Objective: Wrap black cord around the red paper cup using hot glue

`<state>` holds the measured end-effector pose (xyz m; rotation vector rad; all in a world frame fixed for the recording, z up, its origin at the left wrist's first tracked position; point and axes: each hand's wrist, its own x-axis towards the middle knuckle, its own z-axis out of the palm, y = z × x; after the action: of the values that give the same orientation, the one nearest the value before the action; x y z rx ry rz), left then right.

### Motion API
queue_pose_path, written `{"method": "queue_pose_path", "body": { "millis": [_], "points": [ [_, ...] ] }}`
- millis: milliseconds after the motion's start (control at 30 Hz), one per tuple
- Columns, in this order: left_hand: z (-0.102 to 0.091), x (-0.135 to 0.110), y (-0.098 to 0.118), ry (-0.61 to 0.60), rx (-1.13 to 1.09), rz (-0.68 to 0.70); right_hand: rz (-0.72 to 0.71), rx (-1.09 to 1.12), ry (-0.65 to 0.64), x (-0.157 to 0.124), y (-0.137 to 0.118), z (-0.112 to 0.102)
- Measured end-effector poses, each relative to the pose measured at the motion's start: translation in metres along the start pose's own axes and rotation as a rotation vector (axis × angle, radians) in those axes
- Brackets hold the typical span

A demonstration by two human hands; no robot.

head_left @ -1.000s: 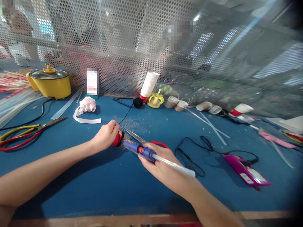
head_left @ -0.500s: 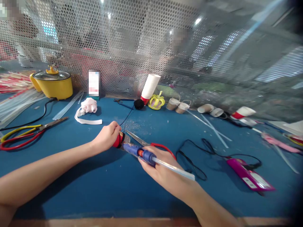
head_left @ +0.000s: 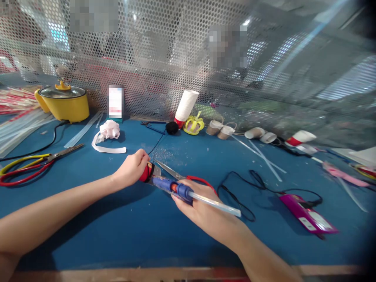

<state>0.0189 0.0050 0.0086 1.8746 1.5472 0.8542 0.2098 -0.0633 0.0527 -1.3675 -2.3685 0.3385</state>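
My left hand (head_left: 131, 169) is closed around a small red cup-like piece (head_left: 145, 172) with black yarn around it. A black strand runs from near it to a ball of black yarn (head_left: 172, 128). In my right hand (head_left: 202, 207) is a blue hot glue gun (head_left: 172, 187), with a long clear glue stick (head_left: 217, 204) out of its back. Its nozzle end meets the yarn-wrapped rim, though I cannot tell if it touches. Just beyond my right hand lie scissors with red handles (head_left: 202, 182), partly hidden by it.
Large red-and-yellow-handled shears (head_left: 38, 164), crumpled white ribbon (head_left: 110, 130) and a yellow pot (head_left: 70, 105) stand left. Stacked paper cups (head_left: 186, 105) and a yellow woven basket (head_left: 194, 124) are at the back. A purple power strip (head_left: 307, 215) with black cable lies right; perforated metal screen (head_left: 164, 51) behind.
The view has shifted very slightly. Both hands keep their hold on the red piece and the glue gun, almost unmoved against each other.
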Motion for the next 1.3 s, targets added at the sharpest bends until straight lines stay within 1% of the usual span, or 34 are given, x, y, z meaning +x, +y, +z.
{"method": "queue_pose_path", "body": {
  "millis": [133,233,400,633,833,1033,1300],
  "points": [
    [0.0,-0.001,0.0,-0.007,-0.016,0.008,0.009,-0.018,0.032,0.003,0.002,-0.001],
    [0.0,-0.003,0.0,-0.007,-0.017,0.024,0.009,-0.009,0.026,0.004,0.005,-0.001],
    [-0.002,-0.007,0.0,-0.013,-0.027,0.045,0.052,-0.02,0.01,0.005,0.01,-0.002],
    [-0.002,-0.009,-0.002,-0.027,-0.027,0.097,0.023,-0.047,0.009,0.006,0.017,0.0],
    [-0.003,-0.01,-0.005,-0.043,0.008,0.151,0.078,0.014,-0.014,0.006,0.021,0.0],
    [-0.003,-0.01,-0.005,-0.052,0.015,0.172,0.105,0.046,-0.029,0.007,0.021,-0.001],
    [-0.003,-0.011,-0.006,-0.04,0.027,0.238,0.152,0.046,-0.029,0.008,0.027,0.002]
  ]
}}
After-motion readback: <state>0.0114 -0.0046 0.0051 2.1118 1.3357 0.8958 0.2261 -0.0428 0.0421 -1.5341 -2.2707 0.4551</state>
